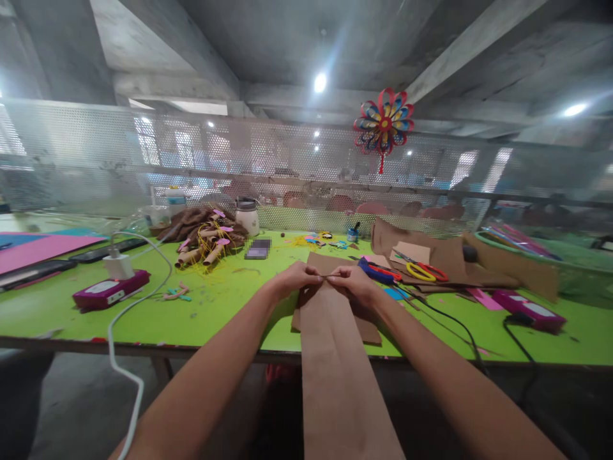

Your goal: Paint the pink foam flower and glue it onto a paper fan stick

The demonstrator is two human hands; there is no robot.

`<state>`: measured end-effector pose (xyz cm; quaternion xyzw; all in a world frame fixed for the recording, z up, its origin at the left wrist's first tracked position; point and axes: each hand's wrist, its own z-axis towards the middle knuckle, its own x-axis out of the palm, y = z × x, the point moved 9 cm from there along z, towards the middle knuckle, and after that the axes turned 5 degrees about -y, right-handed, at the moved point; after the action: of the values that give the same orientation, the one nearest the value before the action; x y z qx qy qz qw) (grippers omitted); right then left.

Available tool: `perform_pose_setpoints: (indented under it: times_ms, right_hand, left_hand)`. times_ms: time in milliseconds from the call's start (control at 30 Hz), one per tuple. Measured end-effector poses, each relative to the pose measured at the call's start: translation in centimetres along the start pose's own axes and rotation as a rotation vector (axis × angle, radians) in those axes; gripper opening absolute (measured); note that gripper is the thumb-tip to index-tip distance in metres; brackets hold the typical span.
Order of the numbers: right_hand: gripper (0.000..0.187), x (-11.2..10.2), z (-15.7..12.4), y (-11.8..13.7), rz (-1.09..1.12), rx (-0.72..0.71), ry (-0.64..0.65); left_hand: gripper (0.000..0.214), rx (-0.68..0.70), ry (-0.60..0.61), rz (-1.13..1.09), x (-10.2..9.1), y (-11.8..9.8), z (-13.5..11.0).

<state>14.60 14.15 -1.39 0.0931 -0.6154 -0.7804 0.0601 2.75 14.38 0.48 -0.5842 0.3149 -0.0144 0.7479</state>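
A long strip of brown paper point(335, 358) runs from the green table point(215, 306) down toward me over its front edge. My left hand point(294, 279) and my right hand point(353, 281) both pinch the strip's far end, fingertips almost meeting in the middle. Under the strip lies another brown sheet point(368, 329). Just right of my right hand lie blue-handled scissors point(378, 271) and yellow-and-red scissors point(424, 270).
A heap of rolled brown paper tubes point(205, 239) with yellow shreds sits at the back left, a white jar point(248, 217) behind it. A white charger and cable point(119, 265) rest on a magenta box. Brown sheets point(502, 271) and a black cable point(450, 319) lie right. Perforated mesh screen behind.
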Motion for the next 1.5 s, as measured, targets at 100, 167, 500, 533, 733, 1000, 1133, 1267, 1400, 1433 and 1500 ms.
perform_pose_setpoints:
  times_ms: [100, 167, 500, 533, 733, 1000, 1133, 1267, 1400, 1433, 1500]
  right_hand:
    - [0.027, -0.1, 0.1, 0.1, -0.011, -0.015, 0.0]
    - [0.027, -0.2, 0.0, 0.3, -0.023, -0.027, -0.003]
    - [0.033, -0.2, -0.1, 0.8, -0.037, -0.04, -0.011]
    - [0.034, -0.2, -0.1, 0.7, -0.028, -0.036, -0.014]
    - [0.038, -0.8, 0.2, 0.6, -0.024, -0.03, -0.098]
    - [0.038, -0.9, 0.2, 0.8, -0.104, -0.059, -0.114]
    - [0.038, -0.6, 0.0, 0.9, -0.106, -0.039, -0.088]
    - [0.039, -0.3, -0.2, 0.9, -0.081, -0.004, -0.072]
    - [0.036, 0.2, -0.2, 0.8, 0.006, 0.012, -0.05]
    - [0.035, 0.1, -0.2, 0.7, 0.002, 0.013, -0.055]
    - [0.033, -0.1, -0.2, 0.7, -0.053, 0.01, -0.082]
  left_hand:
    - [0.032, 0.007, -0.018, 0.002, -0.3, -0.1, -0.1]
    - [0.037, -0.009, 0.006, -0.016, -0.2, 0.0, -0.3]
    - [0.028, -0.08, 0.012, -0.047, -0.1, 0.5, -0.2]
    - [0.026, -0.082, -0.005, -0.036, -0.2, 0.6, -0.1]
    - [0.024, -0.077, -0.024, -0.024, -0.4, 0.7, -0.1]
    - [0.038, -0.052, 0.001, -0.001, -0.2, -0.2, -0.5]
    - [0.042, -0.059, -0.03, 0.017, -0.5, 0.5, -0.1]
    - [0.042, -0.02, -0.014, 0.013, -0.3, 0.5, 0.1]
    - [0.044, 0.01, -0.003, 0.094, 0.0, -0.3, -0.3]
    - [0.045, 0.009, 0.003, 0.115, 0.2, -0.4, -0.4]
    - [0.045, 0.016, 0.003, 0.154, 0.3, -0.7, -0.5]
